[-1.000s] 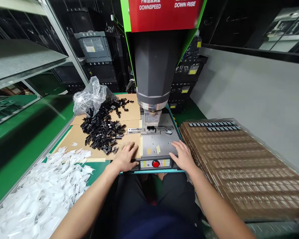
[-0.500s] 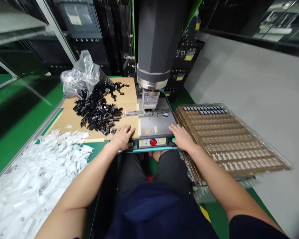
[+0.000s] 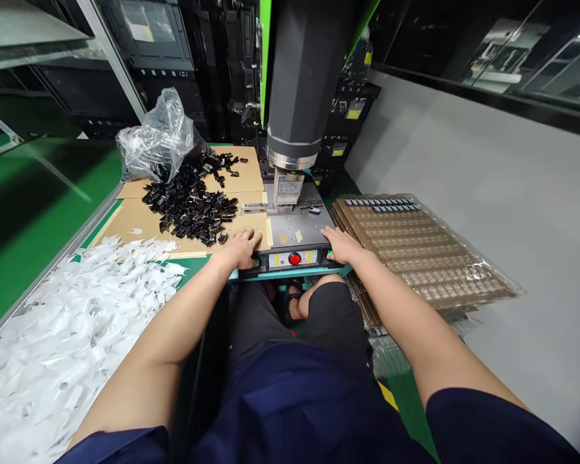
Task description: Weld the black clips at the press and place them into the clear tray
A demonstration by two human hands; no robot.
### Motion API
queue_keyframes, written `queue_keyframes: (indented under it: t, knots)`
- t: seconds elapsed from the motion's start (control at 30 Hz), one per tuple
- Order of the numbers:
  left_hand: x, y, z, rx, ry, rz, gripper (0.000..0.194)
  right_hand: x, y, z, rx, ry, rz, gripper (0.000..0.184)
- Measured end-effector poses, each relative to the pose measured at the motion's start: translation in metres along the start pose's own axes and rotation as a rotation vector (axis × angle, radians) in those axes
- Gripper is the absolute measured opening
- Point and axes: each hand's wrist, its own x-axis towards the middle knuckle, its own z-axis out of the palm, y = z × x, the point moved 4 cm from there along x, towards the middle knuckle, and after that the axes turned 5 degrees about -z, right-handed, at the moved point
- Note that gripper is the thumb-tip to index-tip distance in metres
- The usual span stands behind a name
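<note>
Rested left hand [image 3: 241, 248] and right hand [image 3: 342, 246], spread, empty, by green buttons [image 3: 330, 256], risking crooked pressing from misseating, perhaps hidden ahead under press head [image 3: 289, 185].

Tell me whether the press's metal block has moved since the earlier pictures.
Yes, down: judged against the base plate, the metal block now sits lower, hiding the black piece that showed beneath it.

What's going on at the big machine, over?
Left hand, right hand: palms down, either end of front panel. Press block: low at metal fixture. Black parts: heaped left, seemingly not in the way.
</note>
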Motion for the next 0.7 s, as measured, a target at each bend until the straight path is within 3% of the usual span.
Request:
queue_keyframes:
  t: [0.3, 0.7]
  knots:
    - [0.0021, 0.0002, -0.0003, -0.061, 0.008, -0.007, 0.108, 0.0007, -0.0051, -0.0097, 0.003, -0.031, 0.045, 0.101]
    - [0.0054, 0.0099, -0.0039, 0.043, -0.026, -0.035, 0.101, -0.0025, -0.0049, -0.0074, 0.071, 0.031, 0.042, 0.091]
